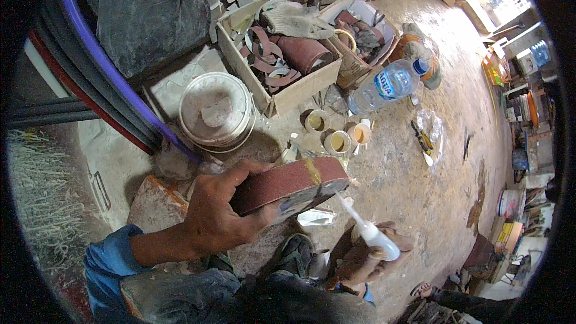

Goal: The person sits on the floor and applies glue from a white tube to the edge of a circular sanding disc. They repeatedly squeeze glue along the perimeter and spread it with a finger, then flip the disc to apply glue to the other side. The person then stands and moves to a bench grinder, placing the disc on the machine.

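Observation:
My left hand (217, 209) is closed round a thick wheel (279, 183) whose rim is wrapped in reddish-brown sandpaper, tilted in front of me. A yellowish, glossy strip crosses the rim near its right end. In my right hand (354, 267) is a small white squeeze bottle (379, 242) with a long thin nozzle. The nozzle tip points up and left, by the lower right edge of the wheel; whether it touches cannot be made out. My right fingers wrap the bottle from below and are partly shaded.
Beyond the wheel stand a dusty white bucket (213, 108), small cups (338, 142), a water bottle (384, 87) and a cardboard box (282, 96) of sandpaper scraps and a glove. Pliers (422, 137) lie on the concrete floor to the right. Hoses (102, 78) curve at left.

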Motion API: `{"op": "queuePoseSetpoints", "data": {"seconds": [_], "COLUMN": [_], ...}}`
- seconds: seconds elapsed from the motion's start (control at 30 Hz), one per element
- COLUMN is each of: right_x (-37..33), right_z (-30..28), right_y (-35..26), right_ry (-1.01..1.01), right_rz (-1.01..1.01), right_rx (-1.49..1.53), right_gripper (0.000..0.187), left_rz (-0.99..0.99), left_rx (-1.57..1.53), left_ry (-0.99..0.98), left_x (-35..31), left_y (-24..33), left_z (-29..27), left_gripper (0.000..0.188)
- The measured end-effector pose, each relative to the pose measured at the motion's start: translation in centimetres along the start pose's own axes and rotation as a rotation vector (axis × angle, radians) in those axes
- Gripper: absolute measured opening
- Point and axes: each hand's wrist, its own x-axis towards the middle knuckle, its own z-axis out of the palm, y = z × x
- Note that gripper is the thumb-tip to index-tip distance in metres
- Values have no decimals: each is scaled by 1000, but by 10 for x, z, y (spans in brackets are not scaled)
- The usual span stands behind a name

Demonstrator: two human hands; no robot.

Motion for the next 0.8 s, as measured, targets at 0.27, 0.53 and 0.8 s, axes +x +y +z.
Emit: {"op": "queuePoseSetpoints", "data": {"seconds": [0.27,0.53,0.8], "right_x": [62,91,81], "right_z": [-26,-60,-65], "right_y": [69,266,347], "right_ry": [62,-34,-54], "right_rz": [182,285,258], "right_rx": [149,-165,-608], "right_gripper": [36,24,37], "left_rz": [18,10,98], "left_rx": [-29,-41,-55], "left_ry": [-31,-107,-86], "left_x": [-1,-6,-10], "left_y": [-3,2,0], "left_z": [0,0,4], "left_gripper": [48,47,48]}}
